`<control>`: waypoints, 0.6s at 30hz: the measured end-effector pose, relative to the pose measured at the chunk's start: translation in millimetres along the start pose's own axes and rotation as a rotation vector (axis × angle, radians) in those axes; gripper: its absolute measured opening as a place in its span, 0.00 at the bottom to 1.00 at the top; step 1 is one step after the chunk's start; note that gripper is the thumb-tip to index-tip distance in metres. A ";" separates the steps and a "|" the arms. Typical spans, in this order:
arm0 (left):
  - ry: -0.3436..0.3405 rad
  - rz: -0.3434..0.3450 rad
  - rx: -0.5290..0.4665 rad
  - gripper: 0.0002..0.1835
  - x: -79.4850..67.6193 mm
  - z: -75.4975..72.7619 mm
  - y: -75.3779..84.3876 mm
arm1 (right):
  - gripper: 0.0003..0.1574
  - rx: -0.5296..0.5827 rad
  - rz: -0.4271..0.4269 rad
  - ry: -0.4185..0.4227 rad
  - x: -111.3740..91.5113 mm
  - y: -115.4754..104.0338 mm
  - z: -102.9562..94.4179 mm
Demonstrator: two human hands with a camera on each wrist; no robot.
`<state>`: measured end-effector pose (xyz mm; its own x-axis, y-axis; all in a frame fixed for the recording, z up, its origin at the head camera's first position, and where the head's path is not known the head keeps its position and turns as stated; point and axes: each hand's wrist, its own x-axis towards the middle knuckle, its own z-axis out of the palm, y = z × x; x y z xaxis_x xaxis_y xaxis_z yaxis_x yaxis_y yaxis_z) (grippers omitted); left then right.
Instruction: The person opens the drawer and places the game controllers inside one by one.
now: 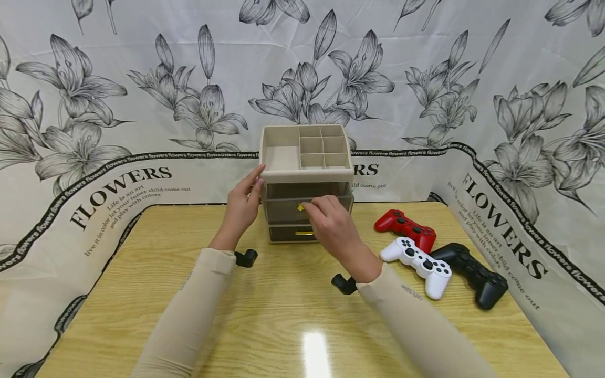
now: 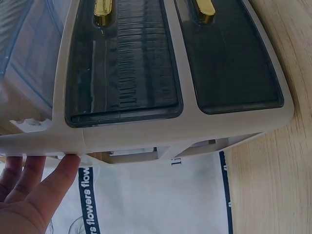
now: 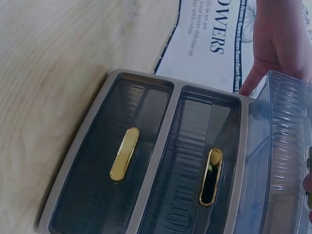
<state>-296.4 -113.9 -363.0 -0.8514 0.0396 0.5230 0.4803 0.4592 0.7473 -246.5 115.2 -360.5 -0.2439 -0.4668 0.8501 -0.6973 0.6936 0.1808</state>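
Observation:
A beige desktop drawer organizer [image 1: 307,176] with dark see-through drawers and gold handles stands at the back of the table. Its top drawer [image 3: 273,165] is pulled part way out, past the two lower drawers, whose fronts sit flush in the frame. My right hand [image 1: 333,226] pinches that top drawer's gold handle [image 1: 301,207]; only fingertips [image 3: 308,184] show at the edge of the right wrist view. My left hand [image 1: 243,202] rests against the organizer's left side, fingers extended, as the left wrist view also shows with the fingers [image 2: 53,183] touching the beige frame.
To the right lie a red game controller [image 1: 405,230], a white one [image 1: 418,265] and a black one [image 1: 472,275], close together. The organizer's top has open compartments [image 1: 323,147]. A flower-printed cloth [image 1: 212,115] hangs behind the wooden table [image 1: 264,325].

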 end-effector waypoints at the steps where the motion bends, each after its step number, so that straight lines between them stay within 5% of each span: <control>1: 0.002 0.002 0.000 0.22 0.0 0.0 -0.1 | 0.09 0.001 0.001 -0.001 -0.5 -0.8 -0.7; 18: -0.013 -0.010 -0.006 0.22 3.7 1.4 0.0 | 0.08 0.018 -0.018 0.005 -8.9 -9.8 -11.8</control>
<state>-299.8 -112.5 -361.6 -0.8586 0.0466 0.5105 0.4734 0.4539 0.7549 -229.5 119.0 -364.0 -0.2273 -0.4765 0.8493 -0.7134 0.6751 0.1878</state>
